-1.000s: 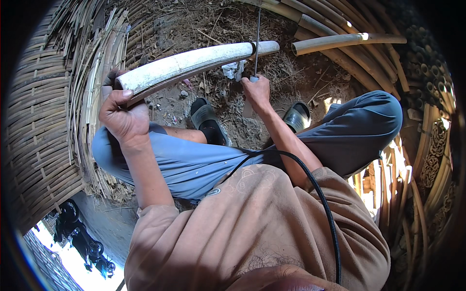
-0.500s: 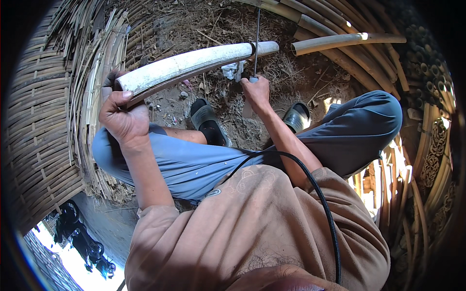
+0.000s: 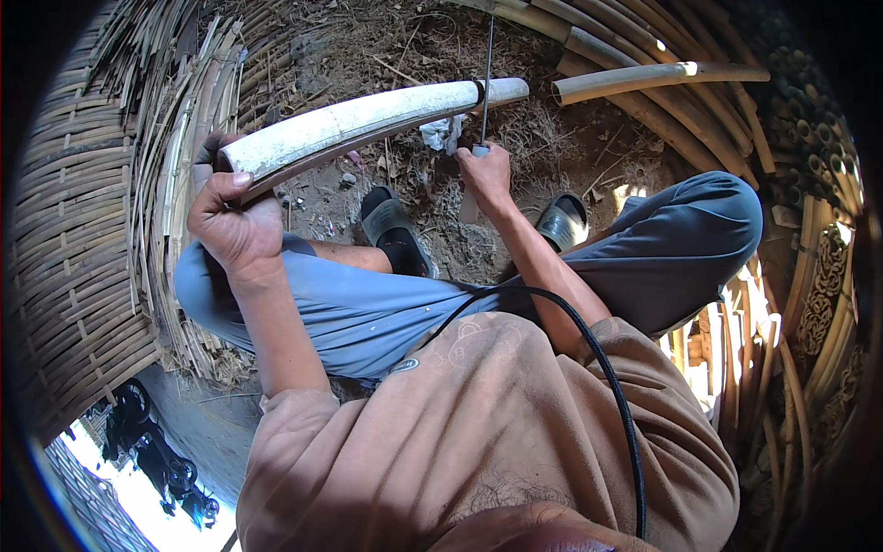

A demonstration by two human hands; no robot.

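My left hand (image 3: 237, 213) is wrapped round the near-left end of a long pale bamboo piece (image 3: 359, 120), thumb on top. The piece looks whitish above with a brownish lower edge, and it slants up to the right. My right hand (image 3: 486, 173) is closed on the handle of a long, narrow-bladed knife (image 3: 487, 83), which points away from me. Its blade, seen nearly edge-on, crosses the bamboo close to the far right end, beside a dark ring. How deep the blade sits, if at all, I cannot tell.
A cut bamboo length (image 3: 662, 81) lies on stacked bamboo poles (image 3: 635, 110) at the far right. Bundled bamboo strips (image 3: 170, 193) and a woven bamboo panel (image 3: 74, 230) stand at the left. Dry litter and a crumpled white scrap (image 3: 440, 134) lie between my sandalled feet and the poles.
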